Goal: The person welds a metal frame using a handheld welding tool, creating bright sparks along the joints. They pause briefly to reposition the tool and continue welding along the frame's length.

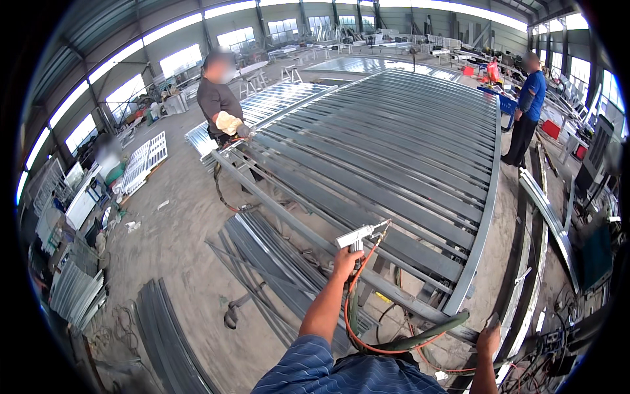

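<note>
My left hand [348, 262] is wrapped around the grip of a white handheld welding gun [355, 237], whose thin nozzle points to the right over a large slatted metal panel [387, 157]. An orange hose [348, 314] and a thick dark green hose [420, 337] hang in a loop in front of my body. At the panel's near right corner, my right hand [488, 340] is closed, with a small grey piece at its fingers; its kind is unclear. The panel's near rail [400, 297] runs between my two hands.
A gloved co-worker [222, 98] stands at the panel's left end. Another person in blue [528, 98] is beyond its right side. Long metal strips [275, 262] lie below the near rail, more strips [174, 341] on the floor at left. Long bars [551, 223] and cables lie at right.
</note>
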Motion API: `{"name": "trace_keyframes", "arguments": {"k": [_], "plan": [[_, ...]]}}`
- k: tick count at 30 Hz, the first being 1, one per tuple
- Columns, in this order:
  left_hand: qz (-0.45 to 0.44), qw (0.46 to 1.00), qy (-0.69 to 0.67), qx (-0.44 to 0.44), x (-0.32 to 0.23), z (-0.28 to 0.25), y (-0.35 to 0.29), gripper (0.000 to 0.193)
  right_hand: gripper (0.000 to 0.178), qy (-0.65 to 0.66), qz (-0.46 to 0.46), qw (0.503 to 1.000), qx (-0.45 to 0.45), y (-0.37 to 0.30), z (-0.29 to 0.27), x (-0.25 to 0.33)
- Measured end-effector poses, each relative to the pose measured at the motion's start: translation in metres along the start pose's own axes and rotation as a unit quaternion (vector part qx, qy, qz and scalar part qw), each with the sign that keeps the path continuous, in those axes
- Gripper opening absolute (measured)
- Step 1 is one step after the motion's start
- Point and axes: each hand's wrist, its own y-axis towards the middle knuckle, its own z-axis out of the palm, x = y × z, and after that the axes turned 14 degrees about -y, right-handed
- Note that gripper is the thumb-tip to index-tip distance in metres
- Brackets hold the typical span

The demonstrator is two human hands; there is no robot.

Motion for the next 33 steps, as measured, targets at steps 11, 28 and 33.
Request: {"name": "trace_keyframes", "arguments": {"k": [11,28,33], "plan": [[0.028,0.997,0.069,-0.026,0.016,-0.019,0.015,0.034,0.087,0.343,-0.479,0.725,0.356,-0.098,-0.264,0.338],[-0.012,0.994,-0.104,0.019,0.015,-0.007,0.017,0.021,0.111,0.694,-0.478,0.183,0.507,-0.156,-0.379,0.293],[-0.021,0.99,-0.14,0.002,0.023,-0.017,0.018,0.025,0.116,0.675,-0.501,0.177,0.512,-0.158,-0.367,0.275]]}}
